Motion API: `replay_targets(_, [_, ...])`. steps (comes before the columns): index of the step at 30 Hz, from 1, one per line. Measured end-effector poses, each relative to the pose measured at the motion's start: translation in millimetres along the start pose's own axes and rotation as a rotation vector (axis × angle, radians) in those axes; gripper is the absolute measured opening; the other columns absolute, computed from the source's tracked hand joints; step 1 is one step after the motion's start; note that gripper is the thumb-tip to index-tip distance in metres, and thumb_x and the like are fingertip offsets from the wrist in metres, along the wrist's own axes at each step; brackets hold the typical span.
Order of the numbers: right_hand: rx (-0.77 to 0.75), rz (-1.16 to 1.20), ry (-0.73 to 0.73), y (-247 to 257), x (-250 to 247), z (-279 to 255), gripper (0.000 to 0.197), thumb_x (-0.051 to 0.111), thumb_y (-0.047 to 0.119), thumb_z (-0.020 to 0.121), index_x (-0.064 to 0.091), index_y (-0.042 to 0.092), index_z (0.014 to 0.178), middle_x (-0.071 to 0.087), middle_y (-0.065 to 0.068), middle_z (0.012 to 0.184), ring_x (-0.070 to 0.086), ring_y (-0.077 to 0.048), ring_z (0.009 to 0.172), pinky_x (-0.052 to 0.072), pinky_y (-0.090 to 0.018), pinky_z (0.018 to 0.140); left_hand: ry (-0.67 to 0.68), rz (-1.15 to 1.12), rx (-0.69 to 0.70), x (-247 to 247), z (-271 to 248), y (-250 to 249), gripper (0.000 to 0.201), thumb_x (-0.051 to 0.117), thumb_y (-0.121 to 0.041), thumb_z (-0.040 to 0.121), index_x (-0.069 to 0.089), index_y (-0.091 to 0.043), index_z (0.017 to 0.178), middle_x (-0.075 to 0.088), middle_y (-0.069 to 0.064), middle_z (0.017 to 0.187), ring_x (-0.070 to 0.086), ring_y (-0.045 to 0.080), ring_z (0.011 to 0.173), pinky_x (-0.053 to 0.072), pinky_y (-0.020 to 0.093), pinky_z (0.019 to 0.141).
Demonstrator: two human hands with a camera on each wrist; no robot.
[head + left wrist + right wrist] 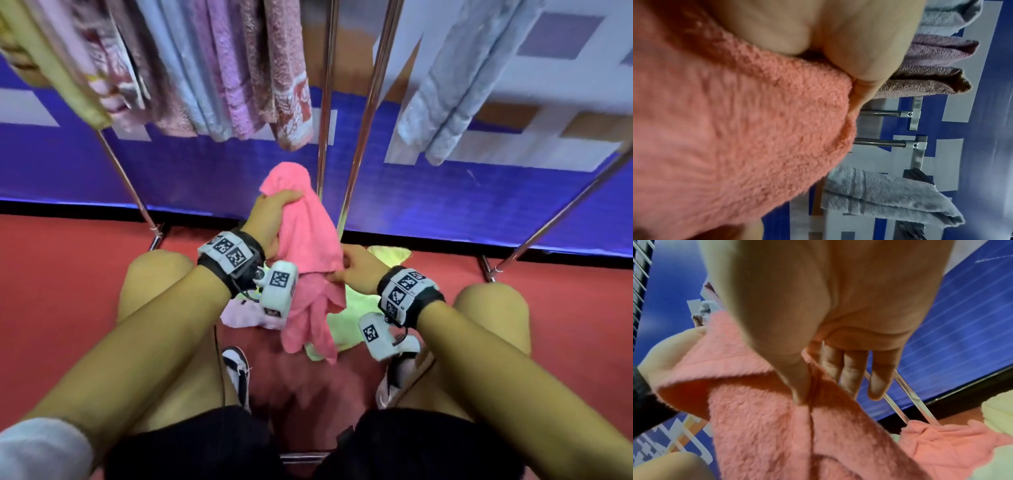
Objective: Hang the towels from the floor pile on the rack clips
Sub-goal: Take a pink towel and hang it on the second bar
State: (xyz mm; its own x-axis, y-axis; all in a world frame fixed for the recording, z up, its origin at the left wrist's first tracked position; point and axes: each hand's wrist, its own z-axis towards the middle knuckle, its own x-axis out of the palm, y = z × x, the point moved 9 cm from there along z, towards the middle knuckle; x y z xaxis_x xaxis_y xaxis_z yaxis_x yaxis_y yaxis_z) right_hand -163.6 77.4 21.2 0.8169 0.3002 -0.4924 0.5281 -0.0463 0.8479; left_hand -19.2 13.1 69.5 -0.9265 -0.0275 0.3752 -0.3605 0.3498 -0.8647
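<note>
The fluffy pink terry towel (305, 240) looks light and limp, bunched in the left hand (270, 219) while the right hand's (356, 270) fingers (803, 386) pinch its edge, so a corner looks the best hold.

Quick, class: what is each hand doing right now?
Left hand: grips the top of the pink towel.
Right hand: pinches the same towel's edge, lower down.

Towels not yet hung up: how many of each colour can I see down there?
Bright pink towel: 1, held by the left hand and pinched by the right hand
Pale green towel: 1 as far as shows, on the floor
Pale lilac-pink towel: 1, on the floor
Total: 3
</note>
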Motion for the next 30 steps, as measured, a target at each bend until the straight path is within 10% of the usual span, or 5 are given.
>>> replay_targets(4, [-0.034, 0.058, -0.184, -8.5, -11.3, -5.7, 0.034, 0.057, 0.007, 0.094, 0.062, 0.035, 0.076, 0.065, 0.023, 0.075, 0.058, 0.01, 0.072, 0.048, -0.023, 0.072, -0.188, -0.02, -0.011, -39.3, 4.8, 12.7, 0.066, 0.079, -0.024, 0.066, 0.059, -0.002, 0.125, 0.068, 0.02, 0.115, 0.069, 0.03, 0.101, 0.057, 0.048, 0.089])
replay_targets(9, [0.004, 0.003, -0.335, -25.0, -20.2, -6.5, 0.033, 0.04, 0.021, 0.098, 0.069, 0.012, 0.085, 0.073, -0.006, 0.09, 0.066, -0.024, 0.085, 0.052, -0.037, 0.079, -0.233, 0.12, -0.042, -64.2, 16.3, 51.7, 0.049, 0.074, -0.016, 0.077, 0.06, 0.001, 0.121, 0.067, 0.022, 0.117, 0.068, 0.028, 0.102, 0.053, 0.046, 0.097])
replay_targets(18, [0.181, 0.324, -0.471, -40.6, -41.4, -21.5, 0.041, 0.035, 0.024, 0.103, 0.061, 0.014, 0.072, 0.067, -0.002, 0.077, 0.06, -0.014, 0.072, 0.043, -0.027, 0.065, 0.147, 0.408, -0.209, -16.2, -3.4, 100.5, 0.09, 0.088, -0.024, 0.067, 0.035, -0.036, 0.139, 0.056, -0.001, 0.136, 0.059, 0.025, 0.121, 0.059, 0.045, 0.082])
replay_targets(22, [0.181, 0.319, -0.427, -39.9, -32.9, -10.0, 0.05, 0.034, 0.043, 0.103, 0.069, 0.018, 0.078, 0.073, -0.002, 0.084, 0.067, -0.016, 0.081, 0.051, -0.027, 0.071, 0.324, 0.611, -0.041, 16.4, -13.2, 105.7, 0.06, 0.084, -0.009, 0.074, 0.055, -0.032, 0.121, 0.055, -0.015, 0.115, 0.062, -0.008, 0.087, 0.057, 0.02, 0.061])
replay_targets(30, [-0.017, 0.106, -0.489, -29.6, -55.8, 1.0, 0.017, 0.051, 0.018, 0.098, 0.067, 0.021, 0.091, 0.065, 0.013, 0.084, 0.058, 0.001, 0.077, 0.041, -0.012, 0.067, 0.189, 0.753, 0.2, 14.1, 17.9, 85.2, 0.029, 0.053, 0.002, 0.093, 0.062, -0.018, 0.074, 0.058, -0.001, 0.067, 0.052, 0.005, 0.056, 0.045, 0.029, 0.064])
